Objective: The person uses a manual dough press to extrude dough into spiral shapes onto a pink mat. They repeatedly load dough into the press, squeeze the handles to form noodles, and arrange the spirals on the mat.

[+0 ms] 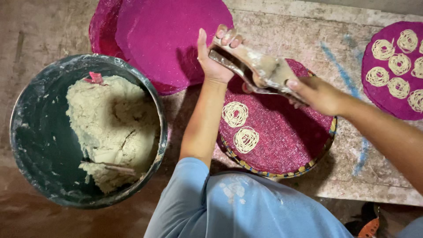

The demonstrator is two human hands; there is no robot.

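Here both hands (left hand (214, 61), right hand (318, 93)) grip the press (255, 70)

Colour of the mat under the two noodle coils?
Magenta mat, on a round tray with a multicoloured rim; head view.

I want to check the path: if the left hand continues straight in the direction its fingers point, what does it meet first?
Probably the stack of plain magenta mats just beyond the left hand, which grips the press; depth is unclear.
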